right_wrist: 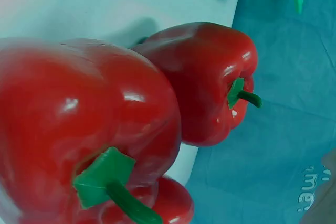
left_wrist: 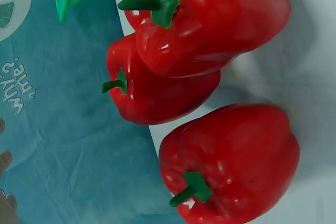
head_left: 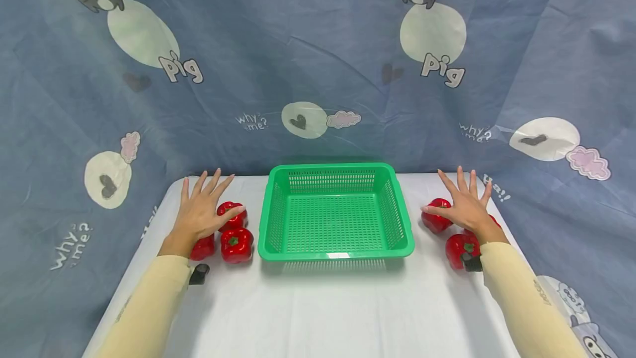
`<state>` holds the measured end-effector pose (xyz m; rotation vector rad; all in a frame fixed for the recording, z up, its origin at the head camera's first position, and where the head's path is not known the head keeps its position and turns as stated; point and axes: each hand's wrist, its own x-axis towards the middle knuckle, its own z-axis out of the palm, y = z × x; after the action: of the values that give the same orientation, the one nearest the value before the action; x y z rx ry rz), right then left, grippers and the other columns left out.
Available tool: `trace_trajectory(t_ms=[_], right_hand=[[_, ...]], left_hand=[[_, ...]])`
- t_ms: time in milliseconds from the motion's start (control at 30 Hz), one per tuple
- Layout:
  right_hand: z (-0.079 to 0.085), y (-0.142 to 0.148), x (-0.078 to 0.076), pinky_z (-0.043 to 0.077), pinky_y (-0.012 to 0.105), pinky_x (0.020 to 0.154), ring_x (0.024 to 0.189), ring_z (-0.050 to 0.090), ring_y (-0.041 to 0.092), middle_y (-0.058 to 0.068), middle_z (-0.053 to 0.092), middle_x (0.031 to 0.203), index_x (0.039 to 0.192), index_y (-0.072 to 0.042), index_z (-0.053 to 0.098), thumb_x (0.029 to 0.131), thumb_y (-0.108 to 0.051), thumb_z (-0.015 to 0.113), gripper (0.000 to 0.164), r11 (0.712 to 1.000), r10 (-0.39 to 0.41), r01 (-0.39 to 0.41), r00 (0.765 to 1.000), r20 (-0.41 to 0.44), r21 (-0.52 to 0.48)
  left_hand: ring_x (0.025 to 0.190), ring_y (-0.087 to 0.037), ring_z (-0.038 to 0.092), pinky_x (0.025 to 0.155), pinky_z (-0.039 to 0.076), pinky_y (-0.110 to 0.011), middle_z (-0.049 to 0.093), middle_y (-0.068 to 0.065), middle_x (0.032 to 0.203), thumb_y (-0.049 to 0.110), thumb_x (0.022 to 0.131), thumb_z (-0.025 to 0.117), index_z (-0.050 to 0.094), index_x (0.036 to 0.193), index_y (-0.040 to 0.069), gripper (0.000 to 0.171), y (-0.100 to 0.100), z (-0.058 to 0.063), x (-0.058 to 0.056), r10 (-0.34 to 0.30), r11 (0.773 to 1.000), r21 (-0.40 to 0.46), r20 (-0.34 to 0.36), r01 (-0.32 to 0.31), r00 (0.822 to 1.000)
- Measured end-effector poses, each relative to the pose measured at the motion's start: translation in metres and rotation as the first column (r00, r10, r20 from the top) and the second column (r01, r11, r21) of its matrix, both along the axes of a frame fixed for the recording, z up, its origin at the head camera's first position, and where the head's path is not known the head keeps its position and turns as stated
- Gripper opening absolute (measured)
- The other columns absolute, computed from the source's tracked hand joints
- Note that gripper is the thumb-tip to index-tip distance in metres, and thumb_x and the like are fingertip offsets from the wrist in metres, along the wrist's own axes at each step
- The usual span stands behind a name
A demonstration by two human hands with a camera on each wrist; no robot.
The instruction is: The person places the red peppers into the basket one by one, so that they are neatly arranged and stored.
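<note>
My left hand (head_left: 201, 209) spreads its straight fingers above three red bell peppers at the left of the table. One bell pepper (head_left: 237, 245) lies nearest the basket, another (head_left: 231, 216) just behind it, and a third (head_left: 202, 247) is partly hidden under the hand. On the other side, my right hand (head_left: 466, 208) is likewise spread over a group of red bell peppers (head_left: 462, 250), one of them (head_left: 436, 216) by the thumb and another mostly covered. Neither hand holds anything. Between them stands a green plastic basket (head_left: 336, 256) with nothing in it.
A white cloth covers the table (head_left: 338, 314). Behind and at both sides hangs a blue curtain (head_left: 328, 59) printed with cartoon pigs. A black wrist camera (head_left: 199, 274) sits under the left sleeve, and another (head_left: 472, 262) by the right sleeve.
</note>
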<state>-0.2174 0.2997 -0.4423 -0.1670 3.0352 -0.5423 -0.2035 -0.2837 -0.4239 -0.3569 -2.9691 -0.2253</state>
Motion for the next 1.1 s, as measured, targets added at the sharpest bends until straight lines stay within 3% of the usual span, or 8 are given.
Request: trace_trajectory(t_ms=[633, 1100], right_hand=[[-0.007, 0.001, 0.011, -0.026, 0.067, 0.099, 0.137, -0.028, 0.048, 0.028, -0.015, 0.155, 0.156, -0.018, 0.009, 0.079, -0.067, 0.062, 0.106, 0.996, -0.018, 0.018, 1.0, 0.005, -0.092], [-0.009, -0.005, 0.023, -0.018, 0.07, 0.102, 0.139, -0.016, 0.052, 0.031, -0.005, 0.155, 0.155, -0.013, 0.013, 0.078, -0.063, 0.066, 0.106, 0.984, -0.032, 0.04, 0.998, 0.052, -0.174]], left_hand=[[0.139, -0.044, 0.019, 0.112, 0.0, -0.063, 0.022, -0.02, 0.156, 0.056, 0.084, 0.06, 0.029, 0.151, 0.017, 0.084, 0.0, -0.011, 0.015, -0.014, 0.994, 0.107, -0.04, 0.018, 0.999], [0.138, -0.045, 0.022, 0.112, 0.005, -0.064, 0.027, -0.024, 0.152, 0.049, 0.082, 0.065, 0.028, 0.152, 0.018, 0.084, -0.003, -0.029, 0.032, 0.005, 0.975, 0.22, -0.091, 0.015, 0.996]])
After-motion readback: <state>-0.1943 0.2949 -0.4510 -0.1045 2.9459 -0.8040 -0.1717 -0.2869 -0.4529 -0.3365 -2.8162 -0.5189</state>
